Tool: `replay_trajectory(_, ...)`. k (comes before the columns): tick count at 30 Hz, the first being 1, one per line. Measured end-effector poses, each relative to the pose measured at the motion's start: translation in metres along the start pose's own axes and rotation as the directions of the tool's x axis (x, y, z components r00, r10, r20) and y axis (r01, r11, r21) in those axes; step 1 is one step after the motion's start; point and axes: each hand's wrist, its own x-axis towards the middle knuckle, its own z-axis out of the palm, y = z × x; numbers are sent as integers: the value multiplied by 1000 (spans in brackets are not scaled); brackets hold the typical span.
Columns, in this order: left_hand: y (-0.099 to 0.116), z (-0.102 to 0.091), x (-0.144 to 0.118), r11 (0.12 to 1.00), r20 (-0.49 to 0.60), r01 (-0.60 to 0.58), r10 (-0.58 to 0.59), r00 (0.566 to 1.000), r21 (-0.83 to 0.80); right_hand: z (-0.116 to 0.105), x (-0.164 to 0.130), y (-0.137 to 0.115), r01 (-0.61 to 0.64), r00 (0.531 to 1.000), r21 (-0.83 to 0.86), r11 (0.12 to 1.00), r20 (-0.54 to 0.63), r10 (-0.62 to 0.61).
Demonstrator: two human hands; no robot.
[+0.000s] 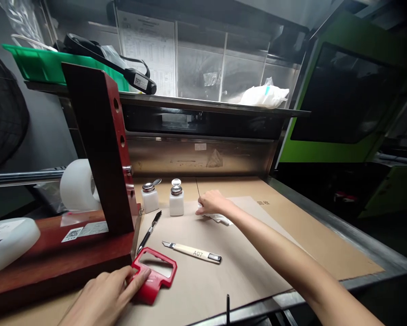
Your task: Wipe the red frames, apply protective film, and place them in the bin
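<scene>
My left hand (110,287) grips a red plastic frame (155,276) by its lower left corner, thumb on top, near the bench's front. Farther back, my right hand (212,203) is closed on a crumpled white cloth or tissue (221,219) on the brown sheet. Between the hands lies a cream-handled craft knife (193,251) marked A07, its blade toward the left. A black pen (150,232) rests to the left of the knife. Two white pump bottles stand behind: the left bottle (150,199) with its metal lid tilted up, and the right bottle (176,203) nearer my right hand.
A dark red wooden stand (98,149) rises at the left, with a white film roll (77,185) on a metal rod. Overhead, a shelf (196,102) carries a green bin (42,65) and a white bag (264,96). Brown cardboard (312,231) covers the bench.
</scene>
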Motion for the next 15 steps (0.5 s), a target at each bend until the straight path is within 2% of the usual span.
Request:
replay_trajectory(3,-1,-10,-1,965,-61,40,-24,998,260,-1,2,2,11,998,38,999,-65,-9)
replay_trajectory(5,7,-15,-1,951,-94,12,18,995,307,-2,4,6,16,995,90,996,-98,-8)
replay_trajectory(6,14,-16,1,968,-135,-18,53,989,249,-3,5,8,16,993,125,992,-117,-2)
replay_trajectory(8,33,-18,13,995,-248,-104,99,964,-8,-2,10,12,18,986,222,975,-167,20)
replay_trajectory(9,44,-17,23,970,-329,-156,87,940,-188,1,13,13,26,981,284,958,-192,31)
replay_trajectory(10,55,-16,36,947,-378,-178,67,923,-266,4,17,13,41,977,354,934,-208,36)
replay_trajectory(12,72,-13,67,934,-465,-162,-5,885,-318,14,27,10,84,978,498,863,-207,24)
replay_trajectory(15,85,-10,113,933,-588,-110,-121,799,-342,32,43,1,138,983,674,725,-181,-19)
